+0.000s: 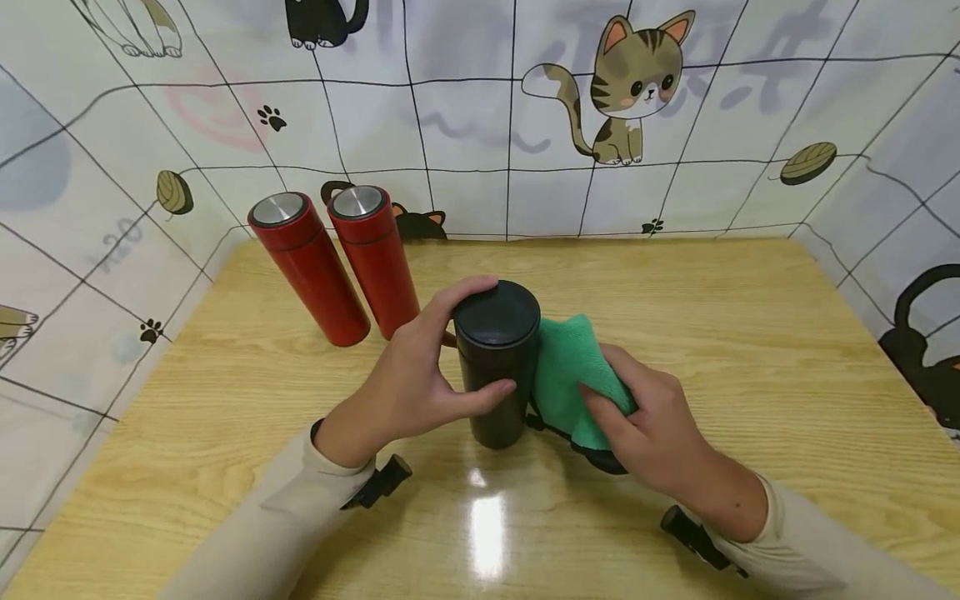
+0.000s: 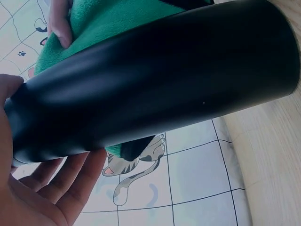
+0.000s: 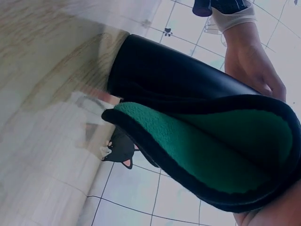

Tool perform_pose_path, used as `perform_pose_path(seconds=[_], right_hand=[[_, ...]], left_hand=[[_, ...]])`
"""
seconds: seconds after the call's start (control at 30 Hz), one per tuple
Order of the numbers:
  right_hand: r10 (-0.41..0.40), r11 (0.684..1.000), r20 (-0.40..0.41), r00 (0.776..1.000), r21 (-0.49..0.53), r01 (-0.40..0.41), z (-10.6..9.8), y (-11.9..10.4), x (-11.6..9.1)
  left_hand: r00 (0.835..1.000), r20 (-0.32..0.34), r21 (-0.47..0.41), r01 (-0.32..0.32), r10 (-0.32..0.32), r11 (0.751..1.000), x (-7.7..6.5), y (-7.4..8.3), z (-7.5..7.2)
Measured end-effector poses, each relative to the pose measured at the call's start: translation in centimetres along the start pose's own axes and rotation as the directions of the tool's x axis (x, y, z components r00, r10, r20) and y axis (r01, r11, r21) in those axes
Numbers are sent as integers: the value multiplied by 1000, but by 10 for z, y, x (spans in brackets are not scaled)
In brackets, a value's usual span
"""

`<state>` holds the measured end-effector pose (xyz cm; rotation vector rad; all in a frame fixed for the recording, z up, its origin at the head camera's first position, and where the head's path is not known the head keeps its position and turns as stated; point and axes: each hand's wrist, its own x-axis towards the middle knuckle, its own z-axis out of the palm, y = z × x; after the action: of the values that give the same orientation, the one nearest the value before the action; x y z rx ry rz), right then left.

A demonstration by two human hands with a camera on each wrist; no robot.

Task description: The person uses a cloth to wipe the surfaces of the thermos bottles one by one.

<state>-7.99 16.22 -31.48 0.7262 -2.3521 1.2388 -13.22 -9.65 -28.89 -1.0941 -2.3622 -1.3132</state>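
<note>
In the head view a black thermos point(image 1: 495, 375) with a dark lid stands roughly upright near the middle; whether its base touches the table is unclear. My left hand point(image 1: 427, 367) grips it around its upper part, thumb at the front and fingers behind. On its right side, my right hand point(image 1: 652, 417) pinches a green cloth point(image 1: 570, 375) with black edging and presses it to the thermos wall. In the right wrist view the cloth point(image 3: 188, 150) is folded over, its edge bowed open beside the thermos point(image 3: 178, 70). The left wrist view shows the thermos's smooth side point(image 2: 160, 80) close up.
Two red thermoses point(image 1: 311, 271) with silver-topped lids stand side by side at the back left, just behind my left hand. The wooden table point(image 1: 712, 317) meets a cat-patterned covering point(image 1: 465, 125) at the back and sides. Light reflects off the tabletop in front.
</note>
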Motion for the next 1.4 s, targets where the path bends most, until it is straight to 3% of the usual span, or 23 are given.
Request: perform_pose_path(seconds=[0.2,0.33,0.4,0.6,0.77,0.9,1.13,1.4], right_hand=[[-2,1000,46,999,-5,2,1,1,-1],[-14,1000,7,1000,-7,14,0,-1,0],[-18,1000,-9,1000,2,18,0,-2,0],[-16,1000,43,999,-4,16,0,0,0],[-28,1000,8,1000,-7,29,-1,-2,0],[-29,1000,47,998,-3,29,-1,-2,0],[-38,999,9,999,-10,38,0,-2,-1],[-27,1000,44,999,-14,28,1,-1,-1]], left_hand=[[1000,5,-30,-11,11,999,-1,-2,1],[1000,1,-20,-31,31,999,-1,-2,0],[1000,9,-10,-27,27,1000,-1,-2,-1],[999,35,7,-12,11,1000,-2,-1,-4],[999,50,17,-13,13,1000,0,0,-6],[999,52,24,-7,6,1000,0,1,-6],[999,32,6,-4,3,1000,0,1,-4],[1000,-19,-11,19,-19,1000,0,1,-4]])
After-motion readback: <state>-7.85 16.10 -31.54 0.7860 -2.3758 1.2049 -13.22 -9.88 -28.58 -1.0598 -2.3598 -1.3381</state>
